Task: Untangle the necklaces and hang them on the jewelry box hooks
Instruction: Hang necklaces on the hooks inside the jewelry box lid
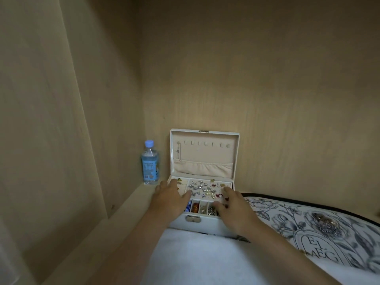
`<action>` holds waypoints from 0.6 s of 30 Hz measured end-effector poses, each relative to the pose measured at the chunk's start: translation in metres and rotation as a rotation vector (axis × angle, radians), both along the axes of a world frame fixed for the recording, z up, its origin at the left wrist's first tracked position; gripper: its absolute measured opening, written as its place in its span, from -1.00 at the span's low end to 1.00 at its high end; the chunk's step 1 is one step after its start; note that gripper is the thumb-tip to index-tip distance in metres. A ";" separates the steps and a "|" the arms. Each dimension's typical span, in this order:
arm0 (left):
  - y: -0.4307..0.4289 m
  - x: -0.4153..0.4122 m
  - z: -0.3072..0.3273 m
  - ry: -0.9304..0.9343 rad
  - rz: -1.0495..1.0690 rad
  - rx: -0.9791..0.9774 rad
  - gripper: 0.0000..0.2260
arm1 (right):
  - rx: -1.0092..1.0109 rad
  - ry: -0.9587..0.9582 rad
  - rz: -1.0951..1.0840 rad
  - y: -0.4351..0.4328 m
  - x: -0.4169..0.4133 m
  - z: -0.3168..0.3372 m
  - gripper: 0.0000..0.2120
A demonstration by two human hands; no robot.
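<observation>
The left hand [172, 196] and right hand [234, 207], fingers straight and holding nothing, seemingly rest on the open jewelry box [206, 224] at the far edge of the bedding [195, 256].

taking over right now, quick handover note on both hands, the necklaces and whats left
Left hand: open, fingers over the left side of the jewelry box tray, holding nothing.
Right hand: open, over the tray's right side.
Necklaces: what looks like a blurry tangled heap on the floral pouch, apart from the box.
Done: lid open; one thin piece hangs by the leftmost of the hooks.
Left: untangle, hang.
</observation>
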State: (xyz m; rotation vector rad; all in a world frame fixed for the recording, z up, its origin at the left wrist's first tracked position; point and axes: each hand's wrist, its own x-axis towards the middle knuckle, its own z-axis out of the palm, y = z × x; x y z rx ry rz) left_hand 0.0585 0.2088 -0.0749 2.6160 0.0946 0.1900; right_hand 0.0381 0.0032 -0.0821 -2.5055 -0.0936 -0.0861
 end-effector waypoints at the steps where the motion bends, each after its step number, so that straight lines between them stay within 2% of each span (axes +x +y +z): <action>1: 0.000 -0.003 0.000 0.000 -0.001 0.000 -0.43 | -0.008 0.004 0.002 0.000 -0.001 0.000 -0.46; 3: 0.001 -0.005 0.001 0.013 -0.011 -0.021 -0.41 | -0.019 0.029 0.020 0.000 -0.003 0.003 -0.41; 5: 0.001 -0.007 0.006 0.016 0.001 0.047 -0.36 | 0.014 0.078 0.071 -0.005 -0.008 0.009 -0.33; 7: -0.006 -0.008 0.016 -0.056 0.026 0.111 -0.36 | 0.026 0.096 0.139 -0.021 -0.014 0.019 -0.30; 10: -0.032 -0.012 0.036 -0.303 -0.001 0.018 -0.50 | -0.045 0.004 0.132 -0.065 -0.018 0.036 -0.41; 13: -0.075 -0.017 0.048 -0.495 -0.160 0.044 -0.64 | -0.079 -0.056 0.069 -0.113 -0.019 0.042 -0.56; 15: -0.107 -0.022 0.048 -0.496 -0.292 -0.001 -0.70 | -0.104 -0.035 0.064 -0.140 -0.022 0.039 -0.64; 18: -0.151 -0.026 0.034 -0.362 -0.499 -0.053 -0.76 | -0.117 -0.007 0.092 -0.166 -0.028 0.029 -0.75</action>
